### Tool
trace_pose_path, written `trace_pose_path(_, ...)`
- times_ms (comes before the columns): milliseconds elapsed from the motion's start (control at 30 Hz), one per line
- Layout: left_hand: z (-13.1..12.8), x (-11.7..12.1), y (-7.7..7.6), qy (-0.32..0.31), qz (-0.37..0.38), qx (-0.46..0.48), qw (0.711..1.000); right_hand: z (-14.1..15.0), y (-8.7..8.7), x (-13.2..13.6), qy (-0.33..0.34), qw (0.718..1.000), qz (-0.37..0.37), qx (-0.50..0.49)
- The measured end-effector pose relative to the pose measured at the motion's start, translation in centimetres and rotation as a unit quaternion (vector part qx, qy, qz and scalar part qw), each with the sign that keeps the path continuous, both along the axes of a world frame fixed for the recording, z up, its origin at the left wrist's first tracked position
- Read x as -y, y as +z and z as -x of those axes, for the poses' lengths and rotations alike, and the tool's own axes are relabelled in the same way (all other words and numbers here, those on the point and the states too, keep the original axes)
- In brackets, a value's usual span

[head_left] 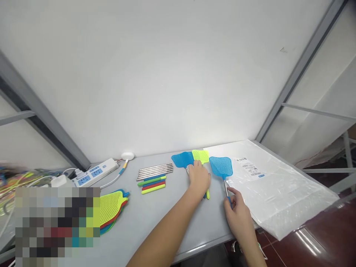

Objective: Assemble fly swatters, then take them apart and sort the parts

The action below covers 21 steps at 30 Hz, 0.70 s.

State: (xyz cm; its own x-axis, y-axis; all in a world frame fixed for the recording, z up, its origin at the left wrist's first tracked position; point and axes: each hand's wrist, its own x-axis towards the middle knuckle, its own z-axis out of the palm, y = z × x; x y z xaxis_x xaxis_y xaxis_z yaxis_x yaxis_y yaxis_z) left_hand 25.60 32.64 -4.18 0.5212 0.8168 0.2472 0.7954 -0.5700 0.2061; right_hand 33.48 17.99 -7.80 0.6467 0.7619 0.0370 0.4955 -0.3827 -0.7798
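Note:
My right hand (236,209) is closed round the blue handle of a blue fly swatter (221,167), whose mesh head points away from me over the plastic bag's edge. My left hand (198,178) lies over the shafts of another blue fly swatter (183,159) and a yellow-green fly swatter (200,155), its fingers curled down onto them. That hand covers most of these shafts; only a yellow-green handle end (208,194) and a bit of blue show below it. Left of it are silver metal rods (154,171) in a row and several coloured handles (152,184).
A stack of mesh swatter heads (111,205) lies at the table's left, partly behind a blurred block. Behind it are a power strip (93,174) and cables. A labelled clear plastic bag (278,196) covers the table's right side and overhangs the front edge. A white wall stands behind.

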Motion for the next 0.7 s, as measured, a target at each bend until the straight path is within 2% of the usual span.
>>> trace_pose_path(100, -0.5, -0.7, -0.4, 0.002, 0.009, -0.018, 1.0, -0.7, -0.1, -0.9, -0.002, 1.0, 0.021, -0.004)
trace_pose_path(200, -0.1, -1.3, 0.0, 0.01, 0.012, -0.01, 1.0, -1.6, 0.0, -2.0, -0.002, 0.999, 0.039, -0.001)
trace_pose_path(433, 4.6, -2.2, 2.3, 0.046, -0.01, 0.059, 0.997, -1.9, 1.1, -6.7, 0.064, 0.994, 0.079, 0.051)
trace_pose_path(567, 6.3, -1.8, 1.8, 0.062, -0.012, 0.09, 0.994, -0.9, 1.6, -9.5, 0.09, 0.992, 0.065, 0.062)
trace_pose_path(700, 6.0, -1.2, 0.8, 0.062, -0.005, 0.108, 0.992, -0.5, 1.7, -10.6, 0.097, 0.99, 0.067, 0.078)
